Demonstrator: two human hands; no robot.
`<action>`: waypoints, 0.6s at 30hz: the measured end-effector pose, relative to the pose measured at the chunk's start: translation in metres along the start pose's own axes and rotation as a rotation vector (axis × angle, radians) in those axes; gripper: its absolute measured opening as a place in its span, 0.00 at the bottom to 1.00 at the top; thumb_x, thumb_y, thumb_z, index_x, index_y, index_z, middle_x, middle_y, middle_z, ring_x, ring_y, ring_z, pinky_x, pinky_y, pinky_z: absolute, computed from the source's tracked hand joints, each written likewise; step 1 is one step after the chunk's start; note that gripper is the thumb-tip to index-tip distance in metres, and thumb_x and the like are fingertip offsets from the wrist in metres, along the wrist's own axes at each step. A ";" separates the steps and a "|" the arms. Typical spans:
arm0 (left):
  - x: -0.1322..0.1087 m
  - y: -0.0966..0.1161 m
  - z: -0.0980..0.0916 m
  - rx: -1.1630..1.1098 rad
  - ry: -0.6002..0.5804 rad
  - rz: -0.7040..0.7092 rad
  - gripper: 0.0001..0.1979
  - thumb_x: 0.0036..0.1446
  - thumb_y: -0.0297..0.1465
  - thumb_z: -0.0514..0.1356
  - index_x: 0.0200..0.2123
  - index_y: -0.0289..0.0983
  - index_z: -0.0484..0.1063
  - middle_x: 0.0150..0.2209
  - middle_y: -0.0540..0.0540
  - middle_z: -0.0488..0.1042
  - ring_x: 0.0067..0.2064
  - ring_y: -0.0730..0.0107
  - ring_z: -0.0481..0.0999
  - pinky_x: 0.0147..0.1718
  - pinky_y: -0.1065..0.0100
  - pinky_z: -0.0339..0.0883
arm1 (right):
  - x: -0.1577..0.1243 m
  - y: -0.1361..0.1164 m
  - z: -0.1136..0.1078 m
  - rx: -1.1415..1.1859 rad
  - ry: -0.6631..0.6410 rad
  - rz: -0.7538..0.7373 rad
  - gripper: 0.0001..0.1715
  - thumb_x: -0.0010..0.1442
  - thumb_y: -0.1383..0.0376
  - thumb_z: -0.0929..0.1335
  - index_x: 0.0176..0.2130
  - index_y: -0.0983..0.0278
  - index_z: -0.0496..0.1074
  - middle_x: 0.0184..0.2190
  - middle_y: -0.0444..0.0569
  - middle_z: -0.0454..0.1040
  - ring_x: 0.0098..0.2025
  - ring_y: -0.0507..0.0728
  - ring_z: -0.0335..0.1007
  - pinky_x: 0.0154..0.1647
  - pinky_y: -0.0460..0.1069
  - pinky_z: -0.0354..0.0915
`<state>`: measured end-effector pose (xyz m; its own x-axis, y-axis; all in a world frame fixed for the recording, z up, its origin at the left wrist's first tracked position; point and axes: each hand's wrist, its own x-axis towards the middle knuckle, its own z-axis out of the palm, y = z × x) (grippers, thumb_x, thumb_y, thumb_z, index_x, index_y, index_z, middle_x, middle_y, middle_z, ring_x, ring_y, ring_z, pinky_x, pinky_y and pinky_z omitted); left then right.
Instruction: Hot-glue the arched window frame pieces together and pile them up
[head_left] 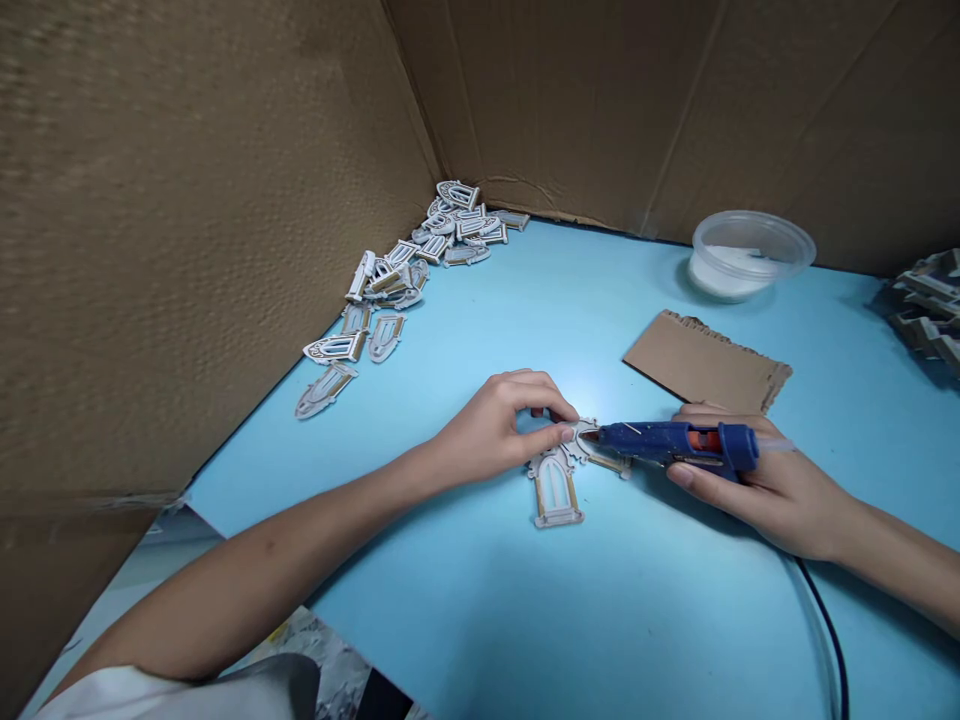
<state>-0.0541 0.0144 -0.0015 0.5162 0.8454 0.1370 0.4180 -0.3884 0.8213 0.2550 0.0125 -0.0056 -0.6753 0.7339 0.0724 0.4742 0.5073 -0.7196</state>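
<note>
My left hand (pixel 499 428) pinches a small white-and-tan arched window frame (pixel 577 440) between thumb and fingers, holding it against a joined cut-out piece on the blue tabletop. Below the fingertips lies another arched frame (pixel 555 490), part of that same assembly. My right hand (pixel 769 490) wraps around a blue hot glue gun (pixel 667 445). The gun's metal nozzle points left and sits right at the pinched frame, almost touching it. Any glue at the tip is too small to see.
A heap of several loose arched frames (pixel 412 265) lies in the far corner against the cardboard walls (pixel 225 200). A clear plastic tub (pixel 750 255) holds something white. A flat cardboard sheet (pixel 705 362) lies behind the gun, stacked assembled pieces (pixel 930 310) sit far right, and a black cord (pixel 825 630) trails downward.
</note>
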 end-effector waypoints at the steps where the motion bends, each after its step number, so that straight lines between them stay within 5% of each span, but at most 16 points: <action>1: 0.000 0.000 0.000 -0.001 0.000 -0.002 0.07 0.65 0.31 0.66 0.42 0.35 0.83 0.39 0.44 0.80 0.43 0.69 0.77 0.45 0.66 0.70 | 0.000 0.000 0.000 0.000 -0.003 -0.001 0.15 0.73 0.56 0.66 0.38 0.61 0.73 0.33 0.50 0.74 0.35 0.60 0.70 0.36 0.54 0.62; 18: 0.000 -0.002 0.001 -0.012 0.003 -0.004 0.07 0.64 0.31 0.67 0.43 0.35 0.83 0.39 0.44 0.80 0.43 0.70 0.77 0.45 0.67 0.70 | 0.001 0.000 -0.001 -0.002 -0.009 -0.024 0.14 0.74 0.57 0.66 0.38 0.62 0.71 0.32 0.49 0.72 0.34 0.58 0.68 0.36 0.54 0.60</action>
<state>-0.0544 0.0149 -0.0036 0.5123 0.8481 0.1353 0.4114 -0.3806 0.8282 0.2547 0.0132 -0.0050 -0.6914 0.7176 0.0838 0.4588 0.5257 -0.7164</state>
